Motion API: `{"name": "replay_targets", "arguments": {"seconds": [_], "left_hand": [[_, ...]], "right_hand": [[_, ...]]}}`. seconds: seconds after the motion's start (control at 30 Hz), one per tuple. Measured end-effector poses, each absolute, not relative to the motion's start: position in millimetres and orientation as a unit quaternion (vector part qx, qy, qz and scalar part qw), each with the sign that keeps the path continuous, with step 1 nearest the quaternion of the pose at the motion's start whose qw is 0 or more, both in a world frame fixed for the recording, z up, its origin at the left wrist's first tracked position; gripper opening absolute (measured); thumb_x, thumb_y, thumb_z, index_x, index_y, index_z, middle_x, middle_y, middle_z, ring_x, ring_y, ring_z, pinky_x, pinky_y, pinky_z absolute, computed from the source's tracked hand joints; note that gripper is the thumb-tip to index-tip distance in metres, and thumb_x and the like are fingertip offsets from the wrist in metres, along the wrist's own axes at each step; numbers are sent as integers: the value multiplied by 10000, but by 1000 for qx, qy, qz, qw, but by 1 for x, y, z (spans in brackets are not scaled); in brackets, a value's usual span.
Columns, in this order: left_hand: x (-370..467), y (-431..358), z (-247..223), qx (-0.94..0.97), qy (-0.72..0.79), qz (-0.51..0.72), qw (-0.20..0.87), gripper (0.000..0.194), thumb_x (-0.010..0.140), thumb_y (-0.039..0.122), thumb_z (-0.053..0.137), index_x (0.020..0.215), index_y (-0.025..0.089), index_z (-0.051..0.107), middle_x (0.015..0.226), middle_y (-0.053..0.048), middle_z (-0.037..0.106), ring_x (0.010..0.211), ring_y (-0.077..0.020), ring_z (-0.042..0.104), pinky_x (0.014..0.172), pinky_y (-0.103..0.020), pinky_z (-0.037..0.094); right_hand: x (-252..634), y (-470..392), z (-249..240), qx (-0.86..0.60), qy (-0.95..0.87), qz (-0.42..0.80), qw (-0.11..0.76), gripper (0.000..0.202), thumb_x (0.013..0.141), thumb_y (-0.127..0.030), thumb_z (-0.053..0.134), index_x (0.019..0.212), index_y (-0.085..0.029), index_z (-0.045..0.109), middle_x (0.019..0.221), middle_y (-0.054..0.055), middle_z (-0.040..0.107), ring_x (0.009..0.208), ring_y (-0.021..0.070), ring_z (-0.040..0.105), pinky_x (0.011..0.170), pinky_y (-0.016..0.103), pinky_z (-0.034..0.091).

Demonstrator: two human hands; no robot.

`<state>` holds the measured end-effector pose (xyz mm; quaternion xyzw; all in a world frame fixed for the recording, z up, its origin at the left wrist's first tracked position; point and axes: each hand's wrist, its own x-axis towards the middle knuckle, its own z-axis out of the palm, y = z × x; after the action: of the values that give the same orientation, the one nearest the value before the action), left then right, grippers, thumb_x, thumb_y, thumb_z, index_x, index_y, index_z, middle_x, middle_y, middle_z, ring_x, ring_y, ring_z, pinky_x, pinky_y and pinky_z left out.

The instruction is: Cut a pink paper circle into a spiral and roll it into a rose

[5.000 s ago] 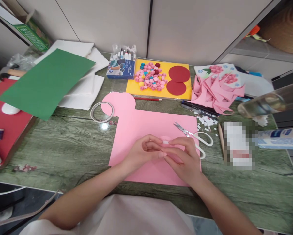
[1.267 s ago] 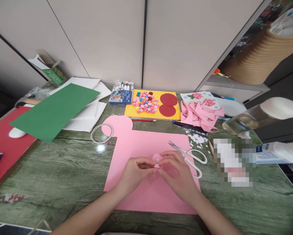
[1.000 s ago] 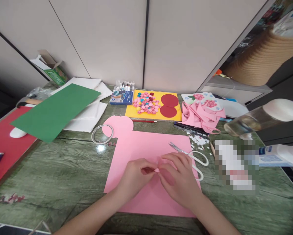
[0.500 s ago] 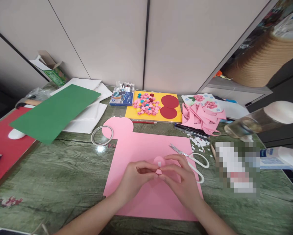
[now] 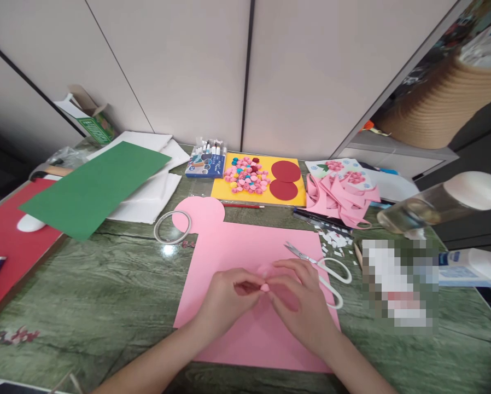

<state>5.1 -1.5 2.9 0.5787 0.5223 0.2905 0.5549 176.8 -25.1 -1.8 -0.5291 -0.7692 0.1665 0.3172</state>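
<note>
Over a large pink paper sheet (image 5: 229,251), both hands meet at a small pink paper roll (image 5: 264,288). My left hand (image 5: 229,298) pinches it between thumb and fingertips from the left. From the right, my right hand (image 5: 305,306) grips the same roll with thumb and index finger, its other fingers curved above. A blurred pink tail of paper stands up behind the fingertips. White-handled scissors (image 5: 334,269) lie partly on the sheet, just beyond my right hand, with their blades slightly apart.
Small rolled paper flowers (image 5: 247,176) are heaped on a yellow sheet (image 5: 218,191) beside dark red circles (image 5: 285,171). Pink offcuts (image 5: 339,197) and white scraps (image 5: 336,238) lie right. Leftward are a tape roll (image 5: 157,230), pink circles (image 5: 212,213) and green paper (image 5: 98,186).
The pink tail with its white patch has sunk lower behind the fingers and is now blurred. My right fingers have closed in a little around the roll.
</note>
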Motion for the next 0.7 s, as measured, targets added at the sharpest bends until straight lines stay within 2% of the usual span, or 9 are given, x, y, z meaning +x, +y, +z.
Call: {"name": "replay_targets", "arguments": {"seconds": [0.13,0.27,0.5,0.7], "left_hand": [[4,-4,1,689,509,266,442,127,735,192,610,786,205,725,766,-28,717,660,-137,632,652,-219,481],[3,-7,1,715,505,249,414,137,748,180,593,802,183,718,759,-35,711,658,-134,630,656,-212,479],[4,-6,5,569,502,305,576,149,704,229,668,835,182,720,839,-43,721,776,-155,651,719,-229,510],[6,-6,4,448,471,337,681,159,644,191,724,798,154,714,810,-36,732,760,-146,666,730,-229,527]], "right_hand": [[175,-27,2,-508,-809,63,289,173,757,-127,586,883,-243,611,1022,40,616,970,253,497,863,478,346],[174,-28,5,-493,-822,24,285,197,748,-99,588,887,-237,592,1009,24,641,959,242,505,891,483,324],[178,-26,7,-497,-787,90,354,127,767,-160,641,851,-249,610,988,35,608,953,229,491,835,434,379],[178,-27,4,-536,-730,198,376,78,766,-251,666,836,-281,650,992,26,586,974,225,506,856,437,400]]}}
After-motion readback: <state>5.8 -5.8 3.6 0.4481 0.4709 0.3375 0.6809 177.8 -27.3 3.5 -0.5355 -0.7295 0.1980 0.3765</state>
